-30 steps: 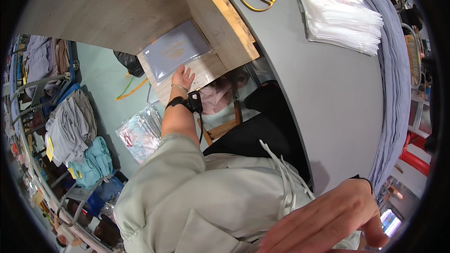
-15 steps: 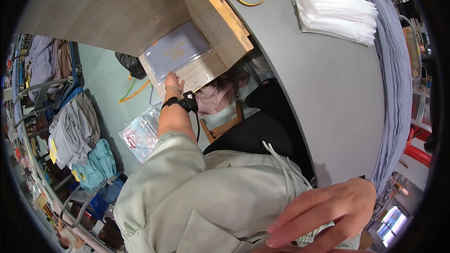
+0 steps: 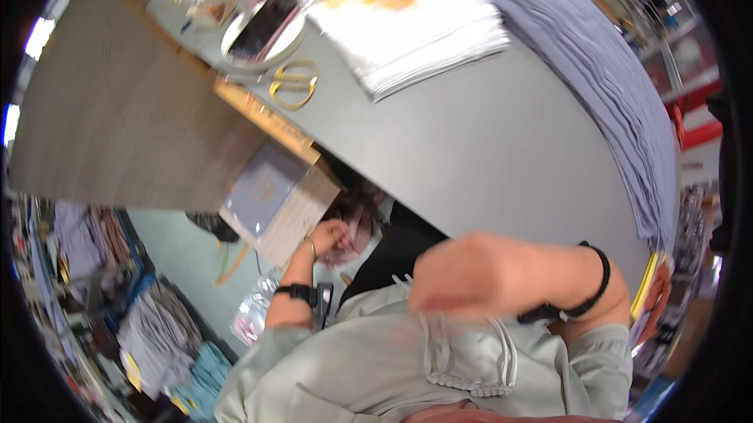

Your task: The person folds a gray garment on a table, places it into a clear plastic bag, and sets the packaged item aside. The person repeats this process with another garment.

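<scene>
My left hand [image 3: 333, 236] is down under the edge of the grey table [image 3: 502, 148], fingers curled in among some clear plastic-wrapped packets [image 3: 357, 227], just beside the open cardboard box [image 3: 274, 203] with a bagged lilac piece lying on top. Whether I actually have a packet pinched I cannot tell; the fingers are small and half buried. My right hand [image 3: 471, 275] is up close to my chest, a loose fist holding nothing that I can see, well apart from the left (it's blurred, so the fingers don't read clearly).

Reaching low like this, I judge the slippery wrap could slide out of my grip, or my wrist could knock the box off its ledge. Up on the table, gold-handled scissors [image 3: 292, 84] lie near a stack of white bags [image 3: 408, 27] and a long pile of lilac cloth [image 3: 612, 86]. My own jacket hides what's beneath the table.
</scene>
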A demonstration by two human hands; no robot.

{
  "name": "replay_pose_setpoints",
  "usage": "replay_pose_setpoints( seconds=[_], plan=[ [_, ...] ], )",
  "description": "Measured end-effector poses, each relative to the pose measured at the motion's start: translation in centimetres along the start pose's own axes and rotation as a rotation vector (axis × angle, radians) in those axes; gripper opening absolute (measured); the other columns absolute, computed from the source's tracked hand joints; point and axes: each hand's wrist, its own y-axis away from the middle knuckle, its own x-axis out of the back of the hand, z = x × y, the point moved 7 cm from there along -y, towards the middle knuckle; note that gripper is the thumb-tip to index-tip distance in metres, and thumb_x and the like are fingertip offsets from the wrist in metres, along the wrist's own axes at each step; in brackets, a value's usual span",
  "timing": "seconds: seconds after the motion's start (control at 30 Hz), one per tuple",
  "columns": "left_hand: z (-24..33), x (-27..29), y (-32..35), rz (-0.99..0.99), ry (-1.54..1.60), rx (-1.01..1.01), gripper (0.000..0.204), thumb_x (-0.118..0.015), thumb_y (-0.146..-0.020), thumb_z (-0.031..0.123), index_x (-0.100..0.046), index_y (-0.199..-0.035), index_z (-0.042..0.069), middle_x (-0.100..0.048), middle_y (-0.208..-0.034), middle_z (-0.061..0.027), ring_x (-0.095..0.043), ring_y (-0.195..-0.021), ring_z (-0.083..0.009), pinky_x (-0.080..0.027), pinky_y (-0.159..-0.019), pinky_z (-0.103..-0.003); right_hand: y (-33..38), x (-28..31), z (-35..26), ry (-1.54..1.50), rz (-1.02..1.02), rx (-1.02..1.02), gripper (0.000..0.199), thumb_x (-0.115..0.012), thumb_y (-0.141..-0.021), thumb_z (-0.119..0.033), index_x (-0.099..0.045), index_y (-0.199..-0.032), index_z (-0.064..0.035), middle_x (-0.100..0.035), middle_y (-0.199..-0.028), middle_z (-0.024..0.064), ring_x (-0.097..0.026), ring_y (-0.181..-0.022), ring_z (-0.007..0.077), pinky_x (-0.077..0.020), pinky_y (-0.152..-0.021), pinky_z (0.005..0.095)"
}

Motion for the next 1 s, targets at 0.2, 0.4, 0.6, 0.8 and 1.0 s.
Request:
replay_pose_setpoints(
  seconds=[0.2,0.4,0.6,0.8,1.0],
  plan=[
    [18.9,-8.3,7.8,-0.305,-0.112,-0.224,0.022,-0.050,-0.097,0.017,-0.062,-0.102,-0.001,-0.067,-0.086,-0.0071,-0.063,-0.078,-0.0145,-0.049,-0.069,-0.026,16.7,8.4,9.7,0.364,0.372,-0.741,0.027,-0.054,-0.093,-0.026,-0.059,-0.080,-0.0028,-0.057,-0.069,0.0136,-0.054,-0.062,0.0269,-0.0456,-0.061,0.0377],
    [30.5,-14.0,6.1,-0.155,-0.286,-0.490,0.018,-0.050,-0.094,0.005,-0.059,-0.106,-0.005,-0.066,-0.093,-0.0118,-0.064,-0.084,-0.0181,-0.052,-0.079,-0.030,37.8,12.2,11.0,0.391,1.109,-0.896,0.017,-0.057,-0.089,-0.018,-0.062,-0.084,-0.0024,-0.061,-0.070,0.0071,-0.055,-0.064,0.0140,-0.0453,-0.061,0.0303],
    [36.5,-22.8,1.0,-0.238,-0.549,-0.585,0.016,-0.048,-0.095,0.005,-0.059,-0.103,-0.004,-0.066,-0.090,-0.0106,-0.063,-0.080,-0.0164,-0.051,-0.075,-0.029,53.4,20.1,8.3,0.663,1.627,-0.931,0.015,-0.055,-0.089,-0.014,-0.064,-0.087,-0.0013,-0.062,-0.069,0.0040,-0.057,-0.062,0.0122,-0.0456,-0.059,0.0273],
    [41.3,-32.3,-4.7,-0.362,-0.668,-0.529,0.018,-0.048,-0.097,0.008,-0.058,-0.107,-0.003,-0.065,-0.090,-0.0090,-0.062,-0.081,-0.0154,-0.050,-0.074,-0.029,56.2,28.8,7.3,1.149,1.669,-0.931,0.015,-0.059,-0.085,-0.015,-0.068,-0.091,-0.0056,-0.067,-0.087,0.0125,-0.063,-0.082,0.0321,-0.0491,-0.073,0.0398],
    [45.5,-42.0,-12.8,-0.502,-0.629,-0.507,0.024,-0.046,-0.099,0.012,-0.056,-0.116,-0.002,-0.065,-0.097,-0.0110,-0.063,-0.087,-0.0175,-0.050,-0.076,-0.030,57.4,35.7,10.7,1.199,1.381,-1.223,0.017,-0.064,-0.080,-0.018,-0.069,-0.092,-0.0072,-0.066,-0.090,0.0146,-0.062,-0.085,0.0332,-0.0491,-0.076,0.0416]
  ],
)
